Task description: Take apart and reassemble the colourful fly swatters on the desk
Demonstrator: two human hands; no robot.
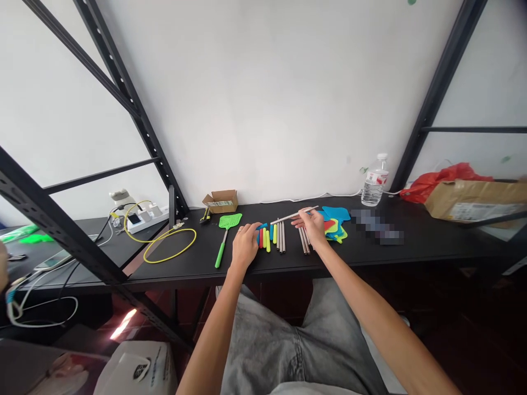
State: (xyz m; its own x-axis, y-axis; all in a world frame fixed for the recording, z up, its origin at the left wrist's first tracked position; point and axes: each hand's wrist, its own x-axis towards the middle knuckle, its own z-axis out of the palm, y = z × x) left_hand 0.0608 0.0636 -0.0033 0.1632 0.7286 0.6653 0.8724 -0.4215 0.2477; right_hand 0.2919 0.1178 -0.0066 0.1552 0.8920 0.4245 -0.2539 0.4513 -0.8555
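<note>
Watching remotely, I see the right hand (pixel 308 225) closed in a pinch on one metal rod (pixel 286 217). Its long axis runs nearly level along the bench (pixel 432 249), with one tip to the left of the hand and the other just past the fingers on the right, a little higher. The left hand (pixel 246 245) lies cupped on a row of about six coloured handles (pixel 265 238), touching them, though I cannot tell whether it grips. Between the hands lie about four more rods (pixel 280 236), pointing away from me, and about three others (pixel 304 240) sit under the right hand. Beyond them is a heap of coloured swatter heads (pixel 335 215) (too overlapped for me to count). One green swatter (pixel 229 221) lies left of the left hand, well apart from one water bottle (pixel 374 184).
</note>
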